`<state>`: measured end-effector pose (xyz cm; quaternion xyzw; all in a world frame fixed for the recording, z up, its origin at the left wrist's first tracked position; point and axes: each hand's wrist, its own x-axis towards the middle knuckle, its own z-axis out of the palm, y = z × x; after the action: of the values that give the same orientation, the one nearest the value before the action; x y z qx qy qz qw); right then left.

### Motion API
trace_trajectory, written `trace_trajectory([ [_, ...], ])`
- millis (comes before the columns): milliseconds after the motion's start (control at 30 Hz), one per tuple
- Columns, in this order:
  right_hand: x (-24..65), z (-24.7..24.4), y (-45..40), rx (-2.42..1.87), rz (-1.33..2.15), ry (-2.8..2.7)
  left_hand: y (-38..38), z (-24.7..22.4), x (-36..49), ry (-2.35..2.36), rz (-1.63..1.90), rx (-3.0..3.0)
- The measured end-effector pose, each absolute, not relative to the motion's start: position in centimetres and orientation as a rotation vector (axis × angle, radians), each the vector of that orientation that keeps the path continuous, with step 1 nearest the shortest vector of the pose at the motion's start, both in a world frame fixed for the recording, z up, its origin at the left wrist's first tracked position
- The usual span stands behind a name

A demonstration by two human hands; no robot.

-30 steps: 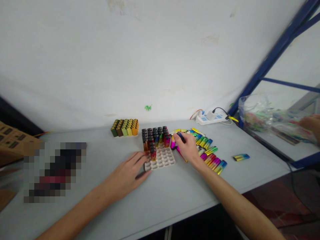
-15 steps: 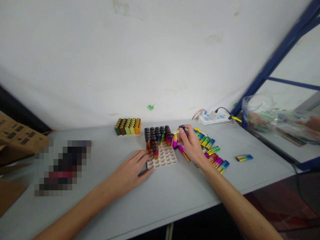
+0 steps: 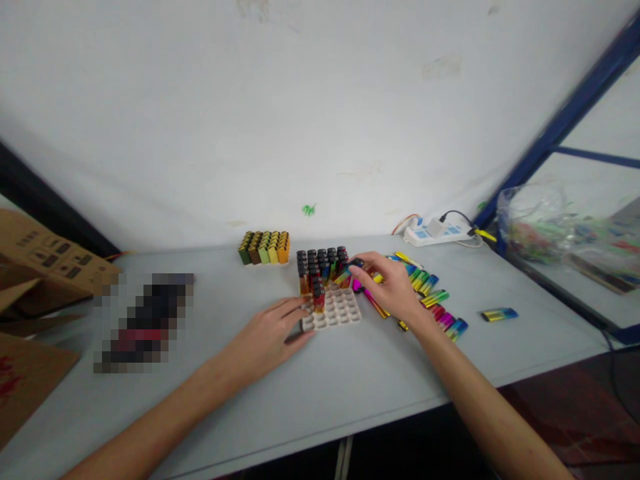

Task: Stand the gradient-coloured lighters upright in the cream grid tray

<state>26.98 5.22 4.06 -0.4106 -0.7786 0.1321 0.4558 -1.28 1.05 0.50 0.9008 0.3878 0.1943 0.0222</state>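
Observation:
A white tray [image 3: 334, 320] with rows of holes stands before me, its back rows filled with upright black-topped lighters [image 3: 323, 260]. In its front left part stands a red lighter [image 3: 319, 303]. My left hand [image 3: 277, 327] lies at the tray's left front corner, fingers and thumb closed about the edge. Between the fingertips of my right hand [image 3: 385, 280] is a lighter [image 3: 344, 275], tilted over the tray's right side, with its dark top by my thumb. Loose shiny lighters [image 3: 435, 298] lie in a pile beside and partly behind my right hand.
A second full block of green, brown and orange lighters [image 3: 264, 248] stands near the wall. One lighter [image 3: 499, 314] lies apart at the right. A power strip [image 3: 435, 233] sits at the back; cardboard boxes [image 3: 55, 260] and a blurred-out dark item [image 3: 145, 323] are left.
My right hand has brought the lighter left and down, closer to the tray's filled rows. My left hand stays at the tray corner. The whole view has shifted slightly.

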Motion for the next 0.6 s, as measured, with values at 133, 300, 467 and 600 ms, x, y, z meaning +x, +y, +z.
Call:
trace_trajectory([
  [133,25.6,4.1,5.7,-0.967,0.197,-2.231,1.0,0.8,-1.3,1.179,0.650,2.763],
  [300,24.1,5.9,6.0,-1.233,0.081,-2.507,0.8,1.2,-1.4,1.172,0.668,2.769],
  [467,24.0,8.3,6.3,-1.250,0.153,-2.591,0.9,1.4,-1.4,1.177,0.653,2.764],
  [600,24.2,9.2,7.1,-1.194,0.226,-2.655,0.9,1.4,-1.4,1.174,0.629,2.785],
])
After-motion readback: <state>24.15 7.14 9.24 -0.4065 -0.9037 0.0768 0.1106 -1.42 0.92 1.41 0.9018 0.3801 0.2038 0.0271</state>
